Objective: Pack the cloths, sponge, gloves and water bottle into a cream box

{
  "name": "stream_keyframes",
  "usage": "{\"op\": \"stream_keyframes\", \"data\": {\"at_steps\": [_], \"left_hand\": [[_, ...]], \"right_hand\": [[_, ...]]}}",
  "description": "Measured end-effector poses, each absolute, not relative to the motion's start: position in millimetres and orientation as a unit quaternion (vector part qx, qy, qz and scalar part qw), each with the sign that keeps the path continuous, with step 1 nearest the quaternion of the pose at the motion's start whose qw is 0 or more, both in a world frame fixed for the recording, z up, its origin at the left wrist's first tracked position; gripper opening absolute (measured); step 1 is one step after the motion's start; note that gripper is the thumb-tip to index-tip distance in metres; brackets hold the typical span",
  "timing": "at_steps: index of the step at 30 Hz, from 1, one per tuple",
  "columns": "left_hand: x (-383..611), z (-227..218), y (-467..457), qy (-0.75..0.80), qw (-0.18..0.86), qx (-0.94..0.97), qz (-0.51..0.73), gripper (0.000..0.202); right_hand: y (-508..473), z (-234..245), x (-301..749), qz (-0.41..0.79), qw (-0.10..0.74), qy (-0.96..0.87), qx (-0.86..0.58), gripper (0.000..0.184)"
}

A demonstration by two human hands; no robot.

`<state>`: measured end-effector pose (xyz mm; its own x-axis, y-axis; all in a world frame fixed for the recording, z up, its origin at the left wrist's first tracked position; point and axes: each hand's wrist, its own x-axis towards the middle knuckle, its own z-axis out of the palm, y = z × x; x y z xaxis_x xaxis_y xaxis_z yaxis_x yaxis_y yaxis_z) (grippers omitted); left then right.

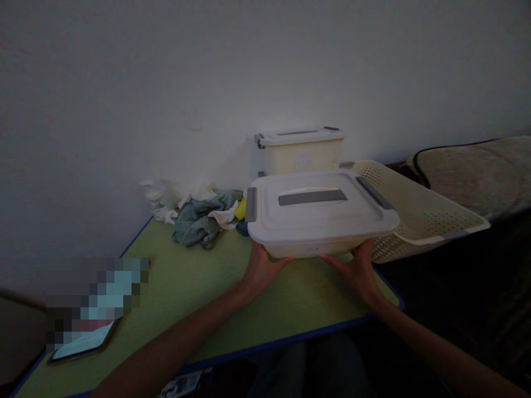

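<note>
A cream storage box (pixel 307 249) with a white lid and grey side clips is held above the green table. My left hand (pixel 263 265) grips its lower left corner, thumb along the front and the other fingers hidden beneath or behind. At the lower right corner my right hand (pixel 359 271) grips it the same way. The lid, with its grey handle, is on the box. Behind it, against the wall, is a second lidded box (pixel 301 149) of the same kind, its lower part partly covered by the held one.
A cream perforated basket (pixel 423 207) sits at the table's right edge, beside a beige cushion-like item (pixel 477 171). Crumpled grey-green cloth (pixel 199 218), white tissues, a yellow item (pixel 240 209) and a pump bottle (pixel 153 199) lie at back left. A blurred-out flat device (pixel 91 337) rests on the green table (pixel 178 298).
</note>
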<state>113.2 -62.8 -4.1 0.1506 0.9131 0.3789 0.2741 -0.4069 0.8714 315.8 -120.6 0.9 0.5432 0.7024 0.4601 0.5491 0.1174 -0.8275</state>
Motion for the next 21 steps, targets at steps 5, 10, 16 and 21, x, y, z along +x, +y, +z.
{"op": "stream_keyframes", "data": {"at_steps": [5, 10, 16, 21], "left_hand": [[116, -12, -63, 0.45, 0.336, 0.676, 0.477, 0.076], [116, -17, -62, 0.464, 0.341, 0.669, 0.47, 0.083], [116, -13, -60, 0.488, 0.349, 0.667, 0.442, 0.081], [116, -9, -60, 0.483, 0.358, 0.672, 0.432, 0.076]], "right_hand": [[-122, -1, 316, 0.085, 0.569, -0.469, -0.67, 0.076], [-121, -1, 318, 0.099, 0.558, -0.462, -0.682, 0.077], [-123, 0, 319, 0.11, 0.543, -0.449, -0.702, 0.075], [-123, 1, 319, 0.116, 0.526, -0.44, -0.719, 0.075]]}}
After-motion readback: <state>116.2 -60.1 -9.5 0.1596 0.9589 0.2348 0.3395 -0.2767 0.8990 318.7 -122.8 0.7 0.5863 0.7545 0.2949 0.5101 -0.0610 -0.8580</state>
